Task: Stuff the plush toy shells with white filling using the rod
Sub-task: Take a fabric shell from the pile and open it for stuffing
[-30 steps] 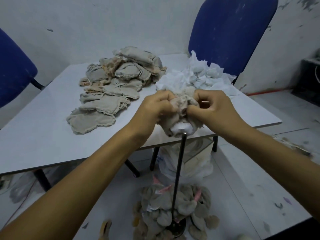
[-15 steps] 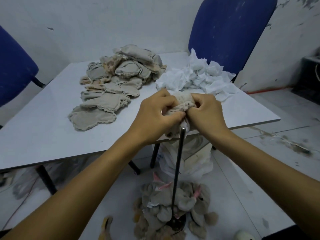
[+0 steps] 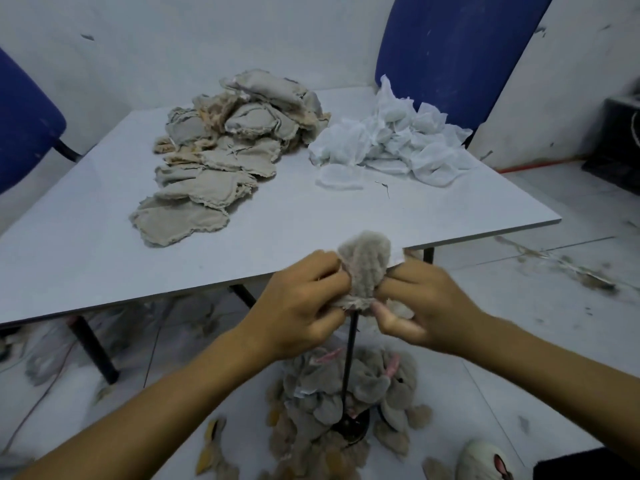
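Note:
A beige plush toy shell [image 3: 364, 268] sits over the top of a thin black upright rod [image 3: 349, 358], whose round base [image 3: 351, 426] stands on the floor. My left hand [image 3: 298, 306] grips the shell's left side and my right hand [image 3: 426, 303] grips its right side, both near the shell's lower opening. On the white table [image 3: 86, 258], a heap of flat beige shells [image 3: 225, 157] lies at the back middle. A pile of white filling [image 3: 391, 143] lies at the back right.
Stuffed beige plush toys [image 3: 332, 407] are heaped on the floor around the rod's base. Blue chairs stand behind the table at the right [image 3: 450, 46] and at the left [image 3: 24, 123]. A black table leg [image 3: 93, 348] is under the table's front edge.
Both hands have pulled the shell down over the rod, nearer to me and below the table edge. The shell's rounded top now stands out above my fingers.

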Action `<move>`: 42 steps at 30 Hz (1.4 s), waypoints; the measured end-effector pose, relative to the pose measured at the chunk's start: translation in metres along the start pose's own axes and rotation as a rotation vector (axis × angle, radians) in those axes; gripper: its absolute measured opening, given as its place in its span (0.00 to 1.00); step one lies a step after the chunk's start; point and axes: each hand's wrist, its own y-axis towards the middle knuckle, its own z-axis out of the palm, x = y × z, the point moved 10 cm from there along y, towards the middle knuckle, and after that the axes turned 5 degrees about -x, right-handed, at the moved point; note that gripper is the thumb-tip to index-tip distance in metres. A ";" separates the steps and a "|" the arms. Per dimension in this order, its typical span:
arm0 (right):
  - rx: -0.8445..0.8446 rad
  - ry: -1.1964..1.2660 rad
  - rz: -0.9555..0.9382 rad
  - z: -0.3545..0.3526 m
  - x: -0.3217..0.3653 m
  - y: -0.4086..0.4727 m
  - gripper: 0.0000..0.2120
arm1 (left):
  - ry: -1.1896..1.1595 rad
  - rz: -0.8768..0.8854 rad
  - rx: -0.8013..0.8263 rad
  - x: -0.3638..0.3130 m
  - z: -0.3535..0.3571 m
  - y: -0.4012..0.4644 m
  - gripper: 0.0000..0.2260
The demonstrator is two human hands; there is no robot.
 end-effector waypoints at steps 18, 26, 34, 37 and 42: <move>0.152 0.610 0.505 -0.020 -0.039 0.021 0.06 | -0.699 -0.468 0.021 0.046 -0.014 0.018 0.21; 0.224 0.789 0.504 -0.045 -0.059 0.074 0.08 | -1.037 -0.632 -0.169 0.070 -0.031 0.080 0.04; -0.018 0.713 0.567 -0.038 -0.070 0.078 0.05 | -1.145 -0.712 -0.227 0.082 -0.015 0.078 0.08; -0.198 0.651 0.658 -0.039 -0.084 0.076 0.10 | -1.046 -0.761 -0.269 0.082 -0.009 0.072 0.10; -0.370 0.435 0.804 -0.039 -0.110 0.067 0.13 | -0.644 -0.632 -0.253 0.059 -0.018 0.075 0.09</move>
